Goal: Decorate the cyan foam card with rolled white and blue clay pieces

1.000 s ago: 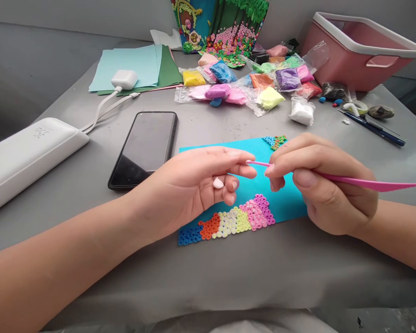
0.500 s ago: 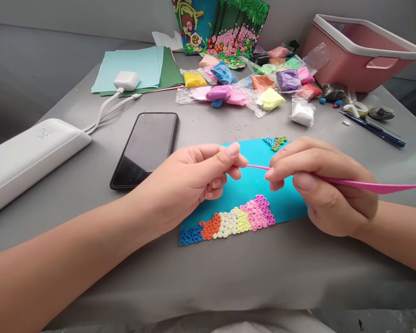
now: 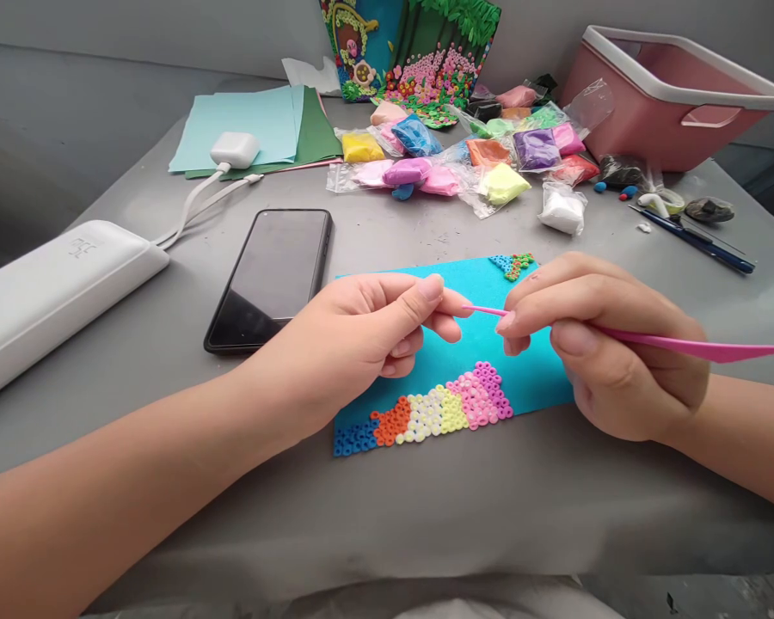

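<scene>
Presently pinching pink modelling tool (image 3: 651, 342) mid-shaft in right hand (image 3: 610, 344), tip touching curled left hand's (image 3: 367, 331) pinched fingertips (image 3: 448, 303) above blue card (image 3: 483, 344); judged light, thin, slightly flexible, best gripped near tip.

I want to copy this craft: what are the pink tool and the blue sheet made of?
Pink tool: likely plastic, smooth, slightly glossy, thin and rigid. Blue sheet: looks like matte foam or felt, flat, no shine; which one is unclear.

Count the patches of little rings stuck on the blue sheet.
2: a large multicoloured ring patch along the blue sheet's near edge, and a small ring patch at its far corner. The hands may hide more.
</scene>
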The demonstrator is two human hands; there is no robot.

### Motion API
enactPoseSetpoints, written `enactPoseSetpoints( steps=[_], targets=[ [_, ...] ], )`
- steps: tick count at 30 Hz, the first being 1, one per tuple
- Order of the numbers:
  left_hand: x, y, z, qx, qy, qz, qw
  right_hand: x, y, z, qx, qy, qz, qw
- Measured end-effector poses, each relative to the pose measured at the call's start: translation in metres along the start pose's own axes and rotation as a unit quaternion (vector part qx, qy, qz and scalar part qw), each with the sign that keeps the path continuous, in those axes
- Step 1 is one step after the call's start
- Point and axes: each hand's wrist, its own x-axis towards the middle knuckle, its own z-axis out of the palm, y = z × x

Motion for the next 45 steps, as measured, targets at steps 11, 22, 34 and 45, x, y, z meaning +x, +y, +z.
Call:
enactPoseSetpoints(
  steps=[11, 22, 34, 45],
  targets=[
    [-0.003, 0.003, 0.005, -0.015, -0.038, -0.012, 0.999, 0.001, 0.0, -0.003, 0.017, -0.042, 0.005, 0.999],
    [-0.003, 0.004, 0.005, -0.033, -0.008, -0.023, 0.999, 0.001, -0.001, -0.003, 0.022, -0.042, 0.021, 0.999],
    [0.001, 0.008, 0.008, -0.113, 0.171, -0.008, 0.979, 0.002, -0.001, -0.012, 0.077, -0.195, 0.05, 0.977],
    [0.004, 0.001, 0.007, -0.118, 0.162, 0.012, 0.98, 0.008, 0.015, -0.007, 0.088, 0.015, 0.365, 0.927]
  ],
)
